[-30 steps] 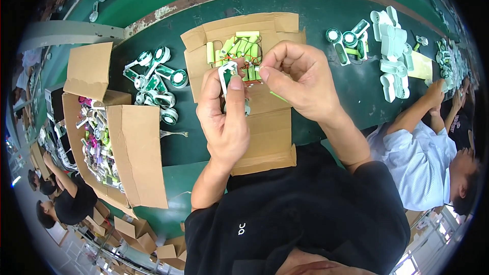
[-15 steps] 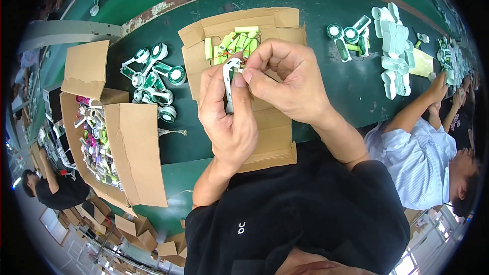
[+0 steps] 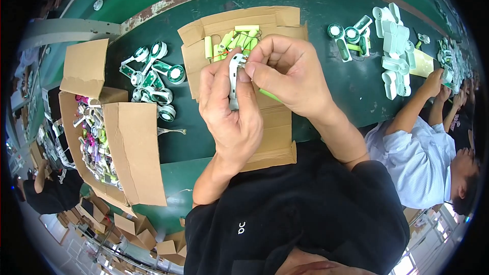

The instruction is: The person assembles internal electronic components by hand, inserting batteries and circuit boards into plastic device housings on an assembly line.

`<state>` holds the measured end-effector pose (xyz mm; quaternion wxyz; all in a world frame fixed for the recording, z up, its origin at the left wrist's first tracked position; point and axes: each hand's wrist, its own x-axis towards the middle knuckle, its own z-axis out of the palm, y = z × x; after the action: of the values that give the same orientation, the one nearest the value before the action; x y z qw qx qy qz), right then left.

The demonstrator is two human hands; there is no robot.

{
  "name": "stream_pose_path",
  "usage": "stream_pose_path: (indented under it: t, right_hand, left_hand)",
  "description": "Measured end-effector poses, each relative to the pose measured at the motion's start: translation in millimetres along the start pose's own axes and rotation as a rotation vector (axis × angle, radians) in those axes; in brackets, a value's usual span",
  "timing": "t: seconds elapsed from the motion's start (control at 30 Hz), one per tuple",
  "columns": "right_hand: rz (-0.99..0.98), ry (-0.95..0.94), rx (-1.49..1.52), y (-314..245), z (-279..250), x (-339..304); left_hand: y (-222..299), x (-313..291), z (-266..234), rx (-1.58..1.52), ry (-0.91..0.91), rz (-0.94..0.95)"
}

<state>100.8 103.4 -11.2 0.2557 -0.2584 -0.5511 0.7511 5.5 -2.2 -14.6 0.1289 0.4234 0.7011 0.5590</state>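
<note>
Hands (image 3: 254, 97) lower now — both gripping white part (image 3: 234, 79).

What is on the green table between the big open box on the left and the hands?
A heap of white-and-green round-headed parts lies between the open box and the hands' cardboard sheet, in the head view.

Single head-worn fisheye view, looking steeply down from just above the flat cardboard sheet (image 3: 270, 122), close to it, green bench (image 3: 326, 102) curving around it, edges bending toward the rim
</note>
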Motion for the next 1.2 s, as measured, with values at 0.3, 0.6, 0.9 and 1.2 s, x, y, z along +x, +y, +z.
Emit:
stream_pose_path:
  t: [0.3, 0.6, 0.9, 1.2]
  right_hand:
    - [0.014, 0.008, 0.02, -2.3, 1.5, -1.5]
    - [-0.004, 0.009, -0.013, 0.4, 2.6, 1.2]
    - [-0.092, 0.155, -0.242, -25.8, -81.3, -33.2]
    - [-0.125, 0.553, -0.991, -24.7, -142.5, -27.1]
  left_hand:
    - [-4.1, 0.2, 4.3, -0.067, 0.014, 0.036]
    - [-6.5, 2.3, 0.7, 0.025, -0.017, 0.051]
    - [-49.2, 30.5, -58.0, 0.566, -0.07, 0.257]
    - [-84.6, 62.1, -114.9, 1.152, -0.424, 0.291]
